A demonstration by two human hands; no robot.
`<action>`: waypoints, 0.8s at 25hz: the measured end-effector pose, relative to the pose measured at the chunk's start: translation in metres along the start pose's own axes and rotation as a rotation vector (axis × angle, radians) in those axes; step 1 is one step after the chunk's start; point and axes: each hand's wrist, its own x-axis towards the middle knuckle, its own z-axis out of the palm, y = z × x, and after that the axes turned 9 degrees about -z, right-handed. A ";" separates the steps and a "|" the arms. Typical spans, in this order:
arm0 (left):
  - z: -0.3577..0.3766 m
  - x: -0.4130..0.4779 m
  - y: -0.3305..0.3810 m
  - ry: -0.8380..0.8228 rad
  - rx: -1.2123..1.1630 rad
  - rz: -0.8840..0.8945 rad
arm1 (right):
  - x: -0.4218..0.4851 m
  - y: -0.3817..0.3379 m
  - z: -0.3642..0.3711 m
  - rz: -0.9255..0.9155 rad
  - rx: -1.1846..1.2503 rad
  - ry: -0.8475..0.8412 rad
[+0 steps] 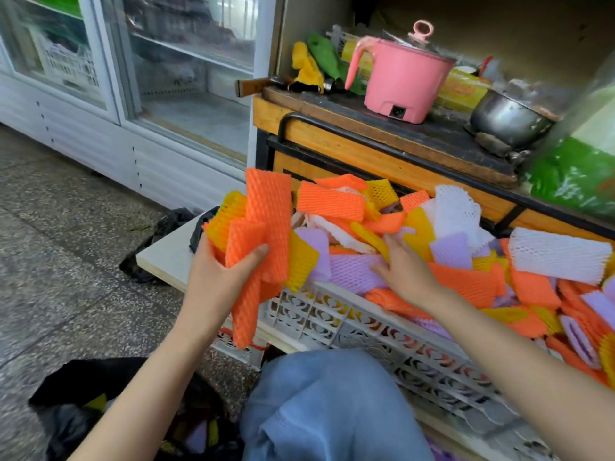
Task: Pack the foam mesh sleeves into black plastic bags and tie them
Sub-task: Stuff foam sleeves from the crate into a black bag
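A white perforated plastic crate (336, 322) is heaped with foam mesh sleeves (442, 247) in orange, yellow, purple and white. My left hand (221, 272) grips a bunch of orange and yellow sleeves (263, 224) held above the crate's left end. My right hand (404, 266) lies flat on the pile, fingers spread over purple and orange sleeves. An open black plastic bag (83, 410) sits on the floor at lower left with a few yellow and purple sleeves inside.
Behind the crate stands a wooden cart (382, 151) carrying a pink electric pot (404, 83) and a steel pot (506, 119). A glass-door fridge (133, 78) fills the left. More black bags (166, 234) lie by a white board. My knee in blue trousers (319, 400) is below the crate.
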 end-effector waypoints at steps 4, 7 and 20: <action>-0.030 0.007 -0.011 0.086 -0.058 -0.026 | 0.009 -0.008 -0.008 0.081 -0.110 0.232; -0.046 0.010 -0.023 0.108 -0.090 -0.058 | 0.008 -0.052 -0.022 -0.043 -0.019 0.431; -0.093 0.008 -0.060 0.077 -0.121 -0.158 | 0.022 -0.115 0.019 -0.132 0.051 -0.056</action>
